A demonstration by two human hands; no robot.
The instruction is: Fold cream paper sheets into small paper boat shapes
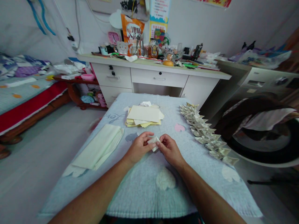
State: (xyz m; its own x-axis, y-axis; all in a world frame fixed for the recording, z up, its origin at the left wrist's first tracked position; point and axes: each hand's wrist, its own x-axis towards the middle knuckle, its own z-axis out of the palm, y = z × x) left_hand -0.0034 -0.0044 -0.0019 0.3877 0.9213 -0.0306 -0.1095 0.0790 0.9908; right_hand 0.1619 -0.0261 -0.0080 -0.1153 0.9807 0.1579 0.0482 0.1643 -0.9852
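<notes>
Between my two hands, above the middle of the cloth-covered table [144, 186], is a small piece of folded white paper [153, 140]. My left hand [140, 145] pinches its left side with thumb and fingers. On the other side, the thumb and fingers of my right hand [170, 148] close on its right edge. Behind the hands lies a stack of cream and yellow paper sheets [144, 114]. Rows of folded paper pieces with pointed tips [205, 130] run along the table's right side. To the left rests a long folded pale sheet [99, 146].
A white desk [114, 74] stands beyond the table, its top crowded with jars, a pink clock [113, 38] and an orange bag [132, 31]. On the right is a washing machine [261, 124] with its door open. A bed [28, 102] is at the left.
</notes>
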